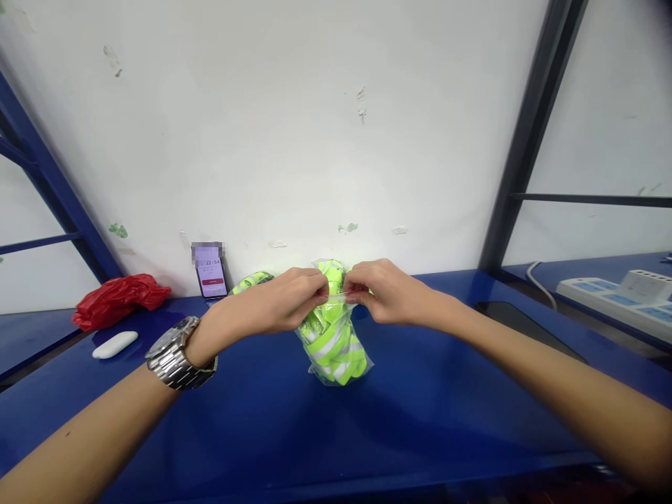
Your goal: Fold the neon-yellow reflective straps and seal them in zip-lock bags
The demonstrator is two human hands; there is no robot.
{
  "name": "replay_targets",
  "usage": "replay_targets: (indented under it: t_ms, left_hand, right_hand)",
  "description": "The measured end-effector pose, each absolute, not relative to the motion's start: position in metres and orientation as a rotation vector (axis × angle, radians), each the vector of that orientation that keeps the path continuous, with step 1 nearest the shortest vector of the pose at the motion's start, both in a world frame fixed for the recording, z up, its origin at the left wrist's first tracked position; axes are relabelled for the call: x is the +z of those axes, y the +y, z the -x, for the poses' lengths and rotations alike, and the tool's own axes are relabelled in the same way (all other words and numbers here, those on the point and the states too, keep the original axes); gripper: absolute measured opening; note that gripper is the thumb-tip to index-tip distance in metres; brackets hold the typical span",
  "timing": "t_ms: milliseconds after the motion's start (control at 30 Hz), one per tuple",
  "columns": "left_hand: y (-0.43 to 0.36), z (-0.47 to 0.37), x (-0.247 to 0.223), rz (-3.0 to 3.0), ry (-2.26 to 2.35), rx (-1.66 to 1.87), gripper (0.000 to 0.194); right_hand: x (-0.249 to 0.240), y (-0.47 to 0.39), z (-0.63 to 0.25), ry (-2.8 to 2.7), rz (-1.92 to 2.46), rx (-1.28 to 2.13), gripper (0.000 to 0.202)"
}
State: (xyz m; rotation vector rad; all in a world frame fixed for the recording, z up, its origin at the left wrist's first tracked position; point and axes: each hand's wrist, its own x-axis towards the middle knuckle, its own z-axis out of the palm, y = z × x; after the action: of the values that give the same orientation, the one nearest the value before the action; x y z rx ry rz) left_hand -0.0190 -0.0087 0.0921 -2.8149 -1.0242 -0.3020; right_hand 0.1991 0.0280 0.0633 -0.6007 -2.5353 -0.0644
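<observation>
A clear plastic bag [368, 367] hangs or stands upright over the blue tabletop, between my hands. Packed inside it is folded neon yellow-green fabric with silvery-white bands [339, 346], resembling a reflective vest. My left hand [281, 299], with a metal watch on the wrist, pinches the bag's top edge from the left. From the right, my right hand [391, 292] pinches the same edge, a short strip of clear plastic stretched between the two. Behind my left hand, another bundle of yellow-green material [252, 281] is partly hidden near the wall.
A phone [211, 274] showing a timer leans on the wall. Left of it lie a crumpled red plastic bag [123, 297] and a white oval case [115, 344]. On the right are a dark flat device [525, 325], a power strip [614, 301] and a black frame post [533, 140].
</observation>
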Motion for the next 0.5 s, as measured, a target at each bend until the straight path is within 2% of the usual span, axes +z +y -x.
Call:
replay_targets:
  t_ms: [500]
  left_hand:
    - [-0.0114, 0.0134, 0.0898, 2.782, -0.992, -0.339, 0.015]
  right_hand:
    - [0.068, 0.0243, -0.2006, -2.557, 0.527, -0.057, 0.01]
